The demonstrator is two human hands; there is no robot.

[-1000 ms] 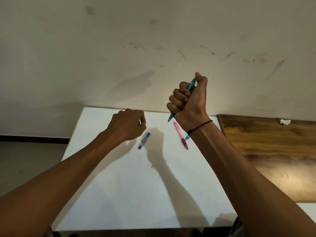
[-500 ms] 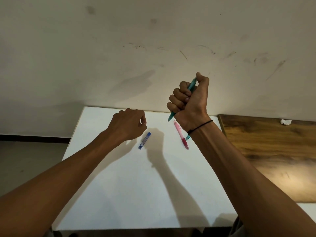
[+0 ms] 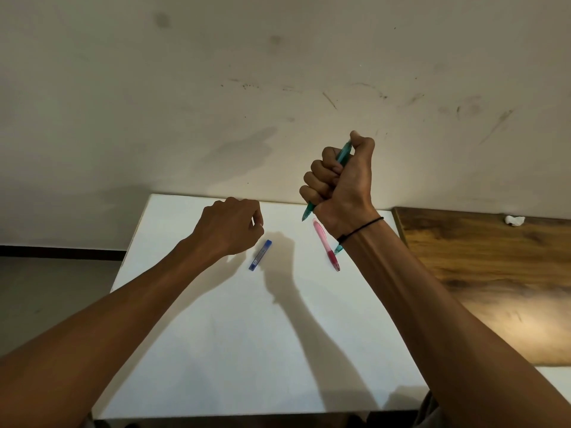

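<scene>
above table (image 3: 234, 350): right hand (image 3: 343, 186) tight round one teal pen (image 3: 343, 154), left hand (image 3: 230, 228) maybe empty

My right hand (image 3: 343, 183) is raised high on the right, with the wrist upright and the forearm sloping up from the near right corner. Its fingers are curled into a tight fist round a teal pen (image 3: 343, 156), and the thumb sits at the top. My left hand (image 3: 230, 228) is lower and further left, its back towards me and its fingers curled under. Thumb and forefinger tips are close together, but I cannot tell whether they pinch anything. Both forearms are bare.
</scene>
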